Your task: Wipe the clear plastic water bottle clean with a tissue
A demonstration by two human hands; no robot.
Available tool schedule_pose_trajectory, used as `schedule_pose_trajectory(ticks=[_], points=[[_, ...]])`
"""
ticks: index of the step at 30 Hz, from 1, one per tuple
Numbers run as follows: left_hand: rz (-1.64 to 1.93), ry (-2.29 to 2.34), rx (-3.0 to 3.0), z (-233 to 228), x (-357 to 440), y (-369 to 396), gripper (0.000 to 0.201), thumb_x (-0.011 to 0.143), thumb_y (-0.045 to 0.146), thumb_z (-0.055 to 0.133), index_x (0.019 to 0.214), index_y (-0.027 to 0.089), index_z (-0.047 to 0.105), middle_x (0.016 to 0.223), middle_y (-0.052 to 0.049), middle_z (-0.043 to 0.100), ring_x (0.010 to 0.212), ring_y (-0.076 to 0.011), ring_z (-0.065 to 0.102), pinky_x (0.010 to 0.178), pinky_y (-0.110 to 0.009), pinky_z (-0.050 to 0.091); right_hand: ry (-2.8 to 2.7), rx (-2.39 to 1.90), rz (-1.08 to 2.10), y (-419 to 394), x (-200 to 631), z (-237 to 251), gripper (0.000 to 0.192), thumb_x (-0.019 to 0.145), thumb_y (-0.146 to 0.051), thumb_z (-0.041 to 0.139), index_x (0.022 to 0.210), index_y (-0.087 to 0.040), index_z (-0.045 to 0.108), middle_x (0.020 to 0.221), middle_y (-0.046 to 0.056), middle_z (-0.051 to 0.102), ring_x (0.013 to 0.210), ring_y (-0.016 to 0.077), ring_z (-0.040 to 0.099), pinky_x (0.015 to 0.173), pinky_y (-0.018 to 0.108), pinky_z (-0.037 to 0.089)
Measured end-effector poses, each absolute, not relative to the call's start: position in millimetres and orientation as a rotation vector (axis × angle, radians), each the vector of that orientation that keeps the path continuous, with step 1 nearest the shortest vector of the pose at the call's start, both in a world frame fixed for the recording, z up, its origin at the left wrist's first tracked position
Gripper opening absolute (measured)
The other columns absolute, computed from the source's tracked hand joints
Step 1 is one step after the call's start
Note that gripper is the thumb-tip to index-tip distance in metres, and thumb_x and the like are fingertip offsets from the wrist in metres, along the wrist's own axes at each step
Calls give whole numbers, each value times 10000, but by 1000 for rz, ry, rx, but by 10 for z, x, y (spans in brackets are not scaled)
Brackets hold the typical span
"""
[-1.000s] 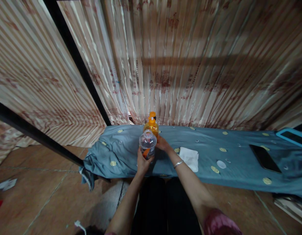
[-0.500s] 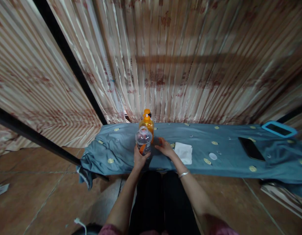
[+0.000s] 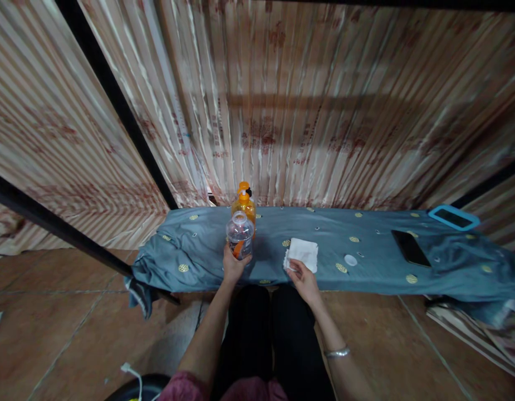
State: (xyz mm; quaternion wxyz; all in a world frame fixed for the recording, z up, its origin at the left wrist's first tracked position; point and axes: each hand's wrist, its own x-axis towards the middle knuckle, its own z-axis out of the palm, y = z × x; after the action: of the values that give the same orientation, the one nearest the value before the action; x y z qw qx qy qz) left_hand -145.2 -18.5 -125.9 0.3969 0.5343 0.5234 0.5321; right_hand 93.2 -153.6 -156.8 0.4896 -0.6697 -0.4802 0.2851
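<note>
A clear bottle (image 3: 239, 238) stands upright just left of the frame's centre, on the near part of a blue cloth (image 3: 366, 262) spread over a long low surface. The left hand (image 3: 233, 267) wraps its lower body from the near side, fingers curled shut around it. Right behind the bottle, touching or nearly so, stands an orange pump bottle (image 3: 244, 204) against the striped curtain (image 3: 307, 106).

To the right of the clear bottle lies a folded white cloth (image 3: 302, 253). The right hand (image 3: 302, 278) meets its near left corner, fingertips closing on the edge; how firm the pinch is cannot be told. Bare blue cloth lies between the two hands.

Farther right sit a small white cap (image 3: 350, 259), then a dark phone (image 3: 410, 248), and at the far right a blue-framed tablet (image 3: 453, 217). The cloth's near edge runs just past both hands; its left end hangs bunched over the tiled floor (image 3: 73, 328).
</note>
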Motion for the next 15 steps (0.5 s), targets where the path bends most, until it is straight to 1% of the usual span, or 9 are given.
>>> schedule_pose_trajectory(ticks=[4,7,10,15], points=[[1312,1388,1366,-1273,-1448,-197,806,521,157,980,1237,217,616,1201,-71,732,1155,-327,721,1108,-546,564,-1175,-1605,674,-1423,894,-1485,385,1037,-432,726,1347,-210,672,1361,100,687,1141,262,712,971,489,613],[1322,1376,1374,-1295,-1451,-185,782,528,162,978,1223,229,624,1198,-66,746,1163,-336,729,1098,-544,570,-1210,-1573,666,-1160,873,-1330,384,1038,-430,725,1350,-213,672,1364,101,685,1137,260,712,964,484,616],[1333,1384,1373,-1332,-1458,-171,791,514,156,980,1220,230,631,1205,-76,751,1200,-359,719,1102,-540,570,-1255,-1526,654,-733,839,-1111,380,1040,-429,722,1352,-218,673,1377,102,681,1147,260,709,973,485,613],[1352,1381,1401,-1401,-1468,-165,798,540,146,973,1250,227,616,1257,-93,720,1212,-349,701,1116,-532,561,-1315,-1433,629,148,793,-654,396,1038,-427,724,1369,-217,664,1393,105,673,1159,266,706,978,492,611]])
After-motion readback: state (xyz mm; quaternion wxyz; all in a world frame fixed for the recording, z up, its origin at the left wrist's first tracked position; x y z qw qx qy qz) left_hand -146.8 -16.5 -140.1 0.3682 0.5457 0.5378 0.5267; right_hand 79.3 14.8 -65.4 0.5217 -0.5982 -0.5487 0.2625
